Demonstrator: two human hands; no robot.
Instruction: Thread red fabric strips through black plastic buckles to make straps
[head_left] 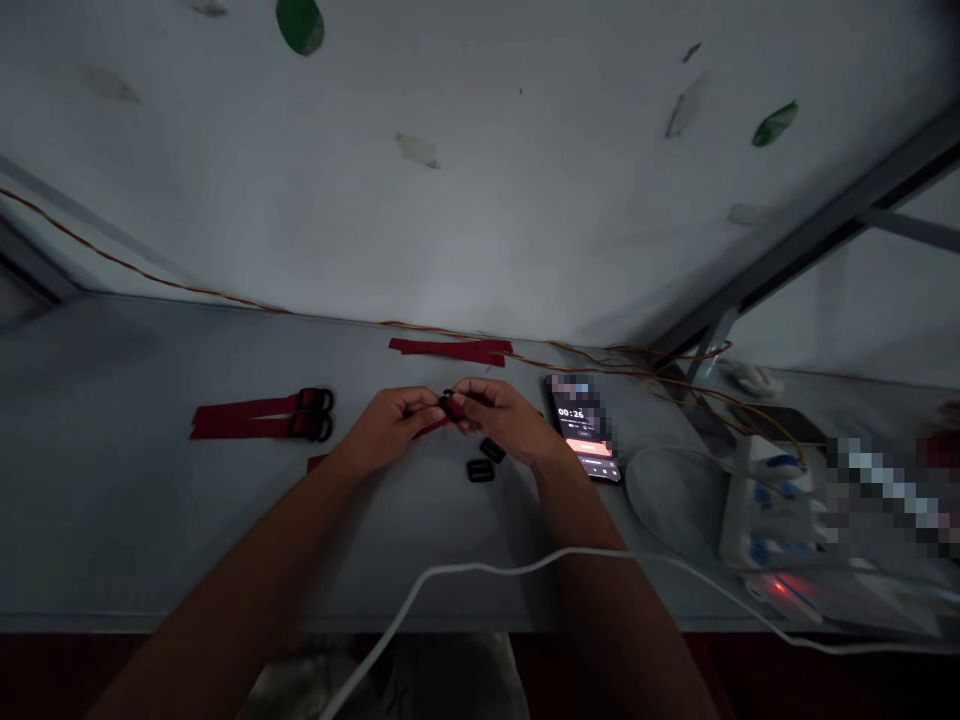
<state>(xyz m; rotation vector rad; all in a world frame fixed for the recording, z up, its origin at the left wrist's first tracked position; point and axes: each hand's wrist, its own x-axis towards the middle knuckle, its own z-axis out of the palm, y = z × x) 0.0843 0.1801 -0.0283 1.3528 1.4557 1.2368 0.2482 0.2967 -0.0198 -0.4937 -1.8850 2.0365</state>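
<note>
My left hand (397, 420) is closed in a pinch around a red webbing strap (431, 428), close to a small black buckle (451, 405). My right hand (501, 415) grips the same buckle from the other side, thumb and fingers pressed together. Red webbing shows at the buckle, though the fingers hide how it is threaded. The strap's other end (316, 463) shows beyond my left wrist. Two black slide buckles, a nearer one (480, 470) and a farther one (492, 450), lie below my right hand.
Red straps (247, 415) with black buckles lie at left, and loose red strips (454, 350) at the back. A phone (583, 428) with a timer lies right of my hand. A white cable (487, 568) crosses over my forearms; a power strip (772, 510) stands at right.
</note>
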